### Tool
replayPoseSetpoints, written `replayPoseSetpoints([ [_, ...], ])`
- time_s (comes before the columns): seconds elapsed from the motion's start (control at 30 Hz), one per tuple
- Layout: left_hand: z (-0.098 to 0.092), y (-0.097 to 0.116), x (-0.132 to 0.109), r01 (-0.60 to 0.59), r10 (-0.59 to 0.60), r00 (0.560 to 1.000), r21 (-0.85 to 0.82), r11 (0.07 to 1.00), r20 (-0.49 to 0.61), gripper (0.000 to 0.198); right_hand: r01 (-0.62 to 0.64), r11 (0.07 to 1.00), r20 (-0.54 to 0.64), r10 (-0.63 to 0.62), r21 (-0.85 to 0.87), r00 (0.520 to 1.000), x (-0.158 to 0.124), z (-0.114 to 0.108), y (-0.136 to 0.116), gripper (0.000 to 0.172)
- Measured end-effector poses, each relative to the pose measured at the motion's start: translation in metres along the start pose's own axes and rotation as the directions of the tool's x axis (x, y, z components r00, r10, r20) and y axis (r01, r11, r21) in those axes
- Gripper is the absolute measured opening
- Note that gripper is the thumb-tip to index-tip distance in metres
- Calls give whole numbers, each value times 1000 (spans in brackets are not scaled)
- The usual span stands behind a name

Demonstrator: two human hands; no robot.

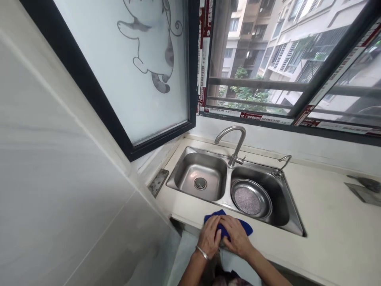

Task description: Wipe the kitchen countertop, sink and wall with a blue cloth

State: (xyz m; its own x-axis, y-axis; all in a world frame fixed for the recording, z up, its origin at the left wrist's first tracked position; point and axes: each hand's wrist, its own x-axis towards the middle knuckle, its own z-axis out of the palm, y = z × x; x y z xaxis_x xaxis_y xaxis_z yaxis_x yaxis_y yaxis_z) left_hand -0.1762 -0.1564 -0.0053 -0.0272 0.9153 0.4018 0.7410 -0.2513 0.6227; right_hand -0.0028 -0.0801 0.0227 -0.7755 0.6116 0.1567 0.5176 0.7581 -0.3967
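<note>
A blue cloth (pixel 245 227) is bunched under both hands at the front edge of the countertop, just before the sink. My left hand (pixel 210 235), with a metal bracelet at its wrist, has its fingers closed on the cloth's left part. Beside it, my right hand (pixel 235 234) grips the same cloth, its fingers curled over the top. The two hands touch or nearly touch at the fingertips. Part of the cloth is hidden beneath them.
Behind the hands is a double steel sink (pixel 229 190) with a curved faucet (pixel 237 143) and a small spout (pixel 286 162). A perforated steel basin (pixel 249 198) sits in the right bowl. A trowel-like tool (pixel 363 191) lies far right. An open window sash (pixel 160 135) overhangs the left.
</note>
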Motion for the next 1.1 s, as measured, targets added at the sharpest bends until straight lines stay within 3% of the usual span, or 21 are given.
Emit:
replayPoseSetpoints([
  [0.13, -17, 9, -26, -36, 42, 998, -123, 992, 50, 44, -17, 999, -19, 16, -43, 1000, -32, -18, 25, 64],
  [0.27, -40, -3, -63, 61, -64, 998, -171, 983, -13, 45, -59, 994, 50, 65, -97, 997, -20, -25, 23, 75],
  [0.4, -56, -11, -90, 135, -148, 987, -178, 975, -63, 42, -144, 971, 91, 164, -189, 982, 29, -18, 1, 61],
  [0.57, -59, -7, -104, 165, -178, 981, -154, 974, -74, 40, -202, 952, 112, 232, -232, 966, 107, 4, -35, 60],
  [0.83, -70, 0, -135, 239, -244, 955, -49, 970, -168, 41, -60, 986, 211, 92, -154, 973, 208, 46, -97, 58],
  [1.1, -84, -2, -191, 376, -366, 908, 14, 926, -203, 39, -6, 989, 206, 37, -150, 978, 271, 82, -153, 66],
])
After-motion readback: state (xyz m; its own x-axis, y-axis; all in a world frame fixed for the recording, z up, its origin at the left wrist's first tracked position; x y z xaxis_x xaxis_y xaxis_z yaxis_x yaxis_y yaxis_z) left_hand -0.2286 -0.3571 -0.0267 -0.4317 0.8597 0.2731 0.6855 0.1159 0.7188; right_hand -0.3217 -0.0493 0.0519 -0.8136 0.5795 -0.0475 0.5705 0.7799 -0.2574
